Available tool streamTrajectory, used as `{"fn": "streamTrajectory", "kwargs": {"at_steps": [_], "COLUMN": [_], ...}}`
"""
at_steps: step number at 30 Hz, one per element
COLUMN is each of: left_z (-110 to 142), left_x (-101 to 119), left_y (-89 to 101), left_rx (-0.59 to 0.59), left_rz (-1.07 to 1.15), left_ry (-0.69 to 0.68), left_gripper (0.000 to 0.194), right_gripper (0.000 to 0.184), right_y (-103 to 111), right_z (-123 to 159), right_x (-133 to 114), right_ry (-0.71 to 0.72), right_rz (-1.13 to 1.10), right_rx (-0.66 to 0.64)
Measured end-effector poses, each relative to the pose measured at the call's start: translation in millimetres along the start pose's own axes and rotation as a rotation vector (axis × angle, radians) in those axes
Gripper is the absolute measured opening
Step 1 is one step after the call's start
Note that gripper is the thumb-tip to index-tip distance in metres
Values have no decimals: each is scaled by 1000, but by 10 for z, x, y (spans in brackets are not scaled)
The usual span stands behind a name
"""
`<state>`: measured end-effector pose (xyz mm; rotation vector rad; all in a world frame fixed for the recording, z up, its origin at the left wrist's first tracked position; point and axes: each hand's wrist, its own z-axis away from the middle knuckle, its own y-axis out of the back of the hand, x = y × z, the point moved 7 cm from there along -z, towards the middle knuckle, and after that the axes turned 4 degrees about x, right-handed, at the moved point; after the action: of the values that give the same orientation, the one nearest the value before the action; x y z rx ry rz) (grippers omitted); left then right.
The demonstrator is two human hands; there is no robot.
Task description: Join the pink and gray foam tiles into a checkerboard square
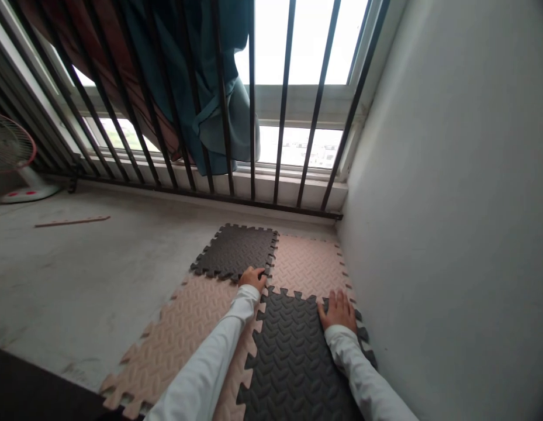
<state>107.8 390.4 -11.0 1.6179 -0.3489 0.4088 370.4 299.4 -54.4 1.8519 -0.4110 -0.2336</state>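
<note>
Several interlocking foam mat tiles lie on the concrete floor in the corner by the wall. My left hand [252,277] presses, fingers curled, on the seam where the far dark tile [236,250] meets the near beige tile [187,330]. My right hand [338,310] lies flat with fingers spread on the far right edge of the near dark tile [293,351], beside the far beige tile [304,266]. Both arms wear white sleeves.
A white wall [450,204] stands right of the mats. Black window bars [253,117] with hanging cloth [210,88] run along the back. A pedestal fan [12,158] stands at far left, a thin wooden strip [72,221] lies on the floor.
</note>
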Motion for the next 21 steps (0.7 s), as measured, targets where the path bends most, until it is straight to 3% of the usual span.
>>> {"fn": "streamTrajectory", "kwargs": {"at_steps": [5, 21], "left_z": [43, 32], "left_x": [42, 85], "left_y": [-122, -190], "left_rx": [-63, -204], "left_rz": [-54, -170], "left_ry": [-27, -70], "left_gripper": [37, 35], "right_gripper": [61, 58], "right_y": [15, -7], "right_z": [3, 22], "right_x": [-3, 1], "right_ry": [-1, 19], "right_rz": [-8, -5], "right_rx": [-37, 95]}}
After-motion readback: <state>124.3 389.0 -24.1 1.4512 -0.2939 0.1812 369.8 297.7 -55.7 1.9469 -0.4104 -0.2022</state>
